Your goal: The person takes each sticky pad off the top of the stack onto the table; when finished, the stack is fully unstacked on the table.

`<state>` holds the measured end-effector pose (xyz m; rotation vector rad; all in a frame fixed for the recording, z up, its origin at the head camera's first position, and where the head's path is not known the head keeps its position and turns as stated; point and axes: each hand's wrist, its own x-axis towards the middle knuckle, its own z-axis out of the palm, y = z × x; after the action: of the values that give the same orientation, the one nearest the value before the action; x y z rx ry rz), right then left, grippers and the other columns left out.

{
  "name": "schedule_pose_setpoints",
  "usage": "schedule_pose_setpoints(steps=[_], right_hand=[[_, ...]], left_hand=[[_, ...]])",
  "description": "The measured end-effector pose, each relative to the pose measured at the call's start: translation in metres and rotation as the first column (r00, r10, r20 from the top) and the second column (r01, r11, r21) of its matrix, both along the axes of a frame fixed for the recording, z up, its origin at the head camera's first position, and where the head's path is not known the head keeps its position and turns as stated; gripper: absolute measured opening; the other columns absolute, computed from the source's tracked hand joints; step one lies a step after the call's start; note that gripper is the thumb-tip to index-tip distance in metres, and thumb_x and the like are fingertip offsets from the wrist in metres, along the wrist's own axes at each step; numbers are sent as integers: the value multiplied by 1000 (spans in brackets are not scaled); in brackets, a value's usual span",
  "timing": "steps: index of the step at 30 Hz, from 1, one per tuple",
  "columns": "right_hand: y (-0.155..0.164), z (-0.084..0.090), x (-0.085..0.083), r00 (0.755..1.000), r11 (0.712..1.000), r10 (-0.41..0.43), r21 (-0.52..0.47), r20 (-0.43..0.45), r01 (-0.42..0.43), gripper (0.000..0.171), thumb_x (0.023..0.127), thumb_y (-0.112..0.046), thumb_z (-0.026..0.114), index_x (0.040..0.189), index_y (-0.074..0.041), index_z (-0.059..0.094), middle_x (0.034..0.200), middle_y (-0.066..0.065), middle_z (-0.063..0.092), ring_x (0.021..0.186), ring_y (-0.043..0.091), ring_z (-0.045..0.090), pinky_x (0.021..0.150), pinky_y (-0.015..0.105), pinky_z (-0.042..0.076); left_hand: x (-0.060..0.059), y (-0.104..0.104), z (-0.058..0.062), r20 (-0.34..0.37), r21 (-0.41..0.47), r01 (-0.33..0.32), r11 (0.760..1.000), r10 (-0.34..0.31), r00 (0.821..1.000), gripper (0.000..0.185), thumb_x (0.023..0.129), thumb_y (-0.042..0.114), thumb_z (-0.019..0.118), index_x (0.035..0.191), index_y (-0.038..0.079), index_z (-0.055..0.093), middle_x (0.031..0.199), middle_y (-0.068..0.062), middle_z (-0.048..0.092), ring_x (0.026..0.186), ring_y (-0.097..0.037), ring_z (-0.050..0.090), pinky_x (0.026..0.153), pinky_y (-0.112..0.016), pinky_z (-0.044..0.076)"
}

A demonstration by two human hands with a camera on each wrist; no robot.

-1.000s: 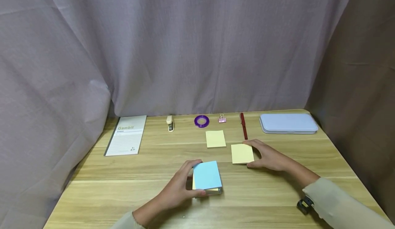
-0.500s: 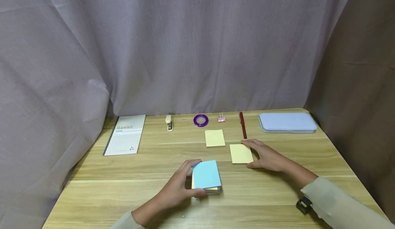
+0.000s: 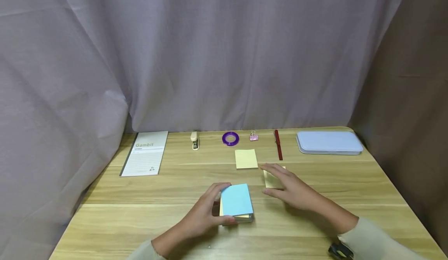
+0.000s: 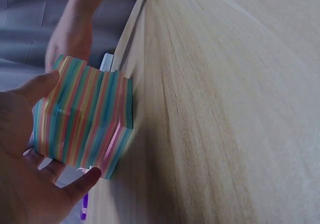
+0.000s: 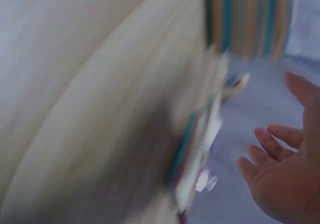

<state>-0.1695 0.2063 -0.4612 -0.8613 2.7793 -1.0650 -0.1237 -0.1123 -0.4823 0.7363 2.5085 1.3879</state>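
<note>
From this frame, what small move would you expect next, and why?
Probably the right hand reaches to the pad's blue top sheet to peel it: that hand is open, off the yellow note, while the left hand grips the sticky-note pad.

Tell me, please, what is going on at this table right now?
A person sits at a wooden table. Their left hand grips a thick block of sticky notes with a blue top sheet. Their right hand, fingers spread and holding nothing, hovers over a loose yellow note. A second yellow note lies further back, before a row of stationery.
</note>
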Motion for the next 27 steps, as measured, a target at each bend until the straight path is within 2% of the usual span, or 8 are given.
schedule_pose_setpoints(steps=[4,8,12,19,23,27], right_hand=[[-24,10,17,992,994,107,-44,72,-104,72,97,-42,71,159,-23,40,160,8,43,145,39,41,113,66,38],[-40,12,27,971,979,203,-30,128,-201,88,89,-54,75,161,-24,35,160,0,41,145,29,42,113,60,41],[-48,9,31,972,982,187,-19,141,-186,97,82,-59,79,160,-20,37,156,-5,42,141,22,45,112,54,45],[-55,9,30,979,986,165,-6,118,-165,94,81,-53,83,157,-13,43,146,-7,47,133,19,52,110,50,48],[-55,10,30,983,989,149,-17,110,-148,92,79,-53,85,154,-16,46,144,-10,48,132,17,52,110,49,48],[-49,11,29,983,988,147,-58,105,-142,87,79,-48,87,152,-21,48,143,-8,50,130,18,54,108,50,49]], left_hand=[[0,0,0,-6,5,6,1000,-6,1000,90,81,38,88,155,29,39,150,4,47,136,-20,48,115,-51,41],[-1,0,-1,-13,7,14,1000,-14,1000,90,81,41,87,155,22,40,149,5,47,134,-19,49,115,-51,41],[0,0,-1,-17,3,15,1000,-15,1000,91,81,43,87,156,18,40,149,5,47,133,-18,50,114,-50,42],[1,0,1,-3,-3,15,1000,-15,1000,90,83,44,85,156,22,40,151,5,46,134,-19,49,114,-52,42],[0,1,2,4,3,14,1000,-14,1000,90,83,45,85,156,21,39,150,4,47,136,-21,49,115,-54,41],[0,1,1,-5,16,22,1000,-22,1000,93,81,42,87,157,19,38,151,1,46,139,-24,47,113,-51,45]])
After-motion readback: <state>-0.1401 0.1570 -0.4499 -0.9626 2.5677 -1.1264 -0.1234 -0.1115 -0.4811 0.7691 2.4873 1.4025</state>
